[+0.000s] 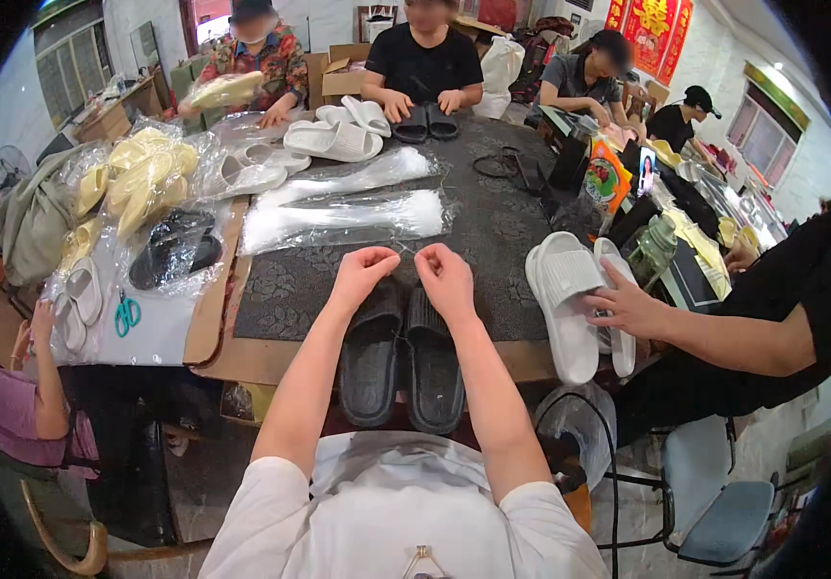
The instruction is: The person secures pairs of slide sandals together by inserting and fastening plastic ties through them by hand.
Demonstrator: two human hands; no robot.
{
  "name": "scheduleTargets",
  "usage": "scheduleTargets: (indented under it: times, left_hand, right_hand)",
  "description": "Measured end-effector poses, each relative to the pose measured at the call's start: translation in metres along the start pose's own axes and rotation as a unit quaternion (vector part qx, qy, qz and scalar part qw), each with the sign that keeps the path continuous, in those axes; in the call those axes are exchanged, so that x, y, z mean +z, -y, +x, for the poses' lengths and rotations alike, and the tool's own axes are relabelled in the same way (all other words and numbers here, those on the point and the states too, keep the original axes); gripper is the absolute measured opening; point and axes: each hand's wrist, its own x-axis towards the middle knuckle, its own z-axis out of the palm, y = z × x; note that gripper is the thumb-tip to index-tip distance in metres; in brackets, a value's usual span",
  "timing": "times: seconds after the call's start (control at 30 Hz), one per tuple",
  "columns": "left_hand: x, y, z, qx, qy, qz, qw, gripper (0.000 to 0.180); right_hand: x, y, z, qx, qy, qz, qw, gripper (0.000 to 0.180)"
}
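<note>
- Table (266, 355): biggest thing, 9 through 3 o'clock of the hands; near edge curves past the person's forearms, partly hidden by them and by footwear.
- People: six others around it; the ones at 3 and 8 o'clock cut off or mostly hidden.
- Dark mat (502, 314): one, patterned; open room at 1 to 2 o'clock and a bare patch at 4.
- Yellow slippers (150, 164): bagged heap, 10 o'clock; overlapped, can't count.
- Clear bundles (343, 220): two, bagged, 11 to 12 o'clock, just beyond the hands; single pieces inside unreadable.
- Black slippers (369, 376): two side by side, 6 o'clock, toes under the wrists, partly covered; heel ends reach past near table edge, support not visible.
- White slippers (565, 309): two, 4 o'clock; a co-worker's hand (627, 307) covers part of one.
- Left hand (367, 278) and right hand (446, 280): close together, narrow, fingertips pinched on a thin strand.
- Green jar (653, 246): one, 3 o'clock.
- Green scissors (126, 316): one pair, between 8 and 9 o'clock, handles visible.
- Thin strand (406, 248): between both hands' fingertips, above the black slippers; very faint, ends unclear.
</note>
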Motion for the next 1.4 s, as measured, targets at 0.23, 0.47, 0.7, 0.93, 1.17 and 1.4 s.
scheduleTargets:
  times: [0.23,0.47,0.7,0.93,1.17,1.4]
  left_hand:
    - [-0.006,-0.006,-0.001,-0.02,0.009,-0.035,0.999,0.019]
    - [-0.004,0.001,-0.002,0.015,0.018,-0.03,0.999,0.021]
    - [-0.006,0.003,-0.005,0.025,0.023,-0.005,0.999,0.021]
    - [-0.003,-0.004,-0.006,0.018,-0.012,-0.008,1.0,0.017]
    - [-0.004,0.002,-0.004,0.034,0.033,-0.028,0.999,0.016]
    - [-0.004,0.003,-0.004,0.037,0.005,-0.054,0.998,0.017]
  right_hand:
    - [-0.002,0.002,0.002,-0.05,0.043,0.013,0.998,0.015]
    - [-0.005,0.002,0.0,-0.037,0.023,0.019,0.999,0.012]
    - [-0.003,0.004,-0.002,-0.061,0.041,0.037,0.997,0.01]
    - [-0.001,-0.005,0.002,0.034,0.009,0.035,0.999,0.012]
    - [-0.004,0.004,0.002,-0.099,0.024,-0.001,0.995,0.015]
    - [-0.006,0.003,0.001,-0.064,0.035,0.022,0.997,0.012]
